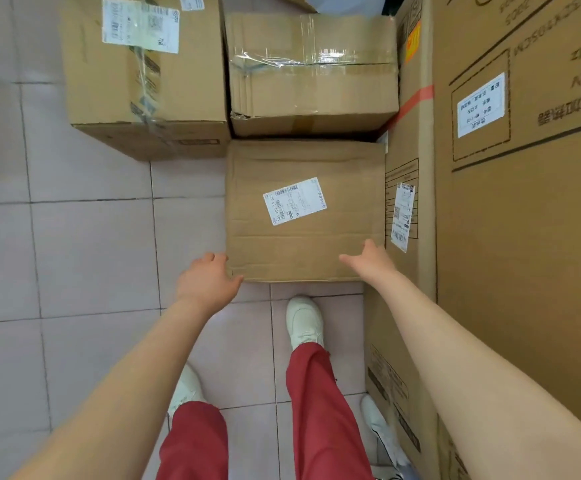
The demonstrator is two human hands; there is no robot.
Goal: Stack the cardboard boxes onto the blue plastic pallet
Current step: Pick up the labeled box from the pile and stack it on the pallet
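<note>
A square cardboard box with a white shipping label lies flat on the tiled floor straight ahead of me. My left hand is at its near left corner, fingers spread, thumb against the front edge. My right hand hovers over the near right corner, fingers apart and holding nothing. Behind it sit a taped box and a labelled box. No blue pallet is in view.
A tall carton and a narrower one form a wall along the right. My feet in white shoes stand just short of the box. A second person's shoe shows at the lower right. Pink floor tiles stretch to the left.
</note>
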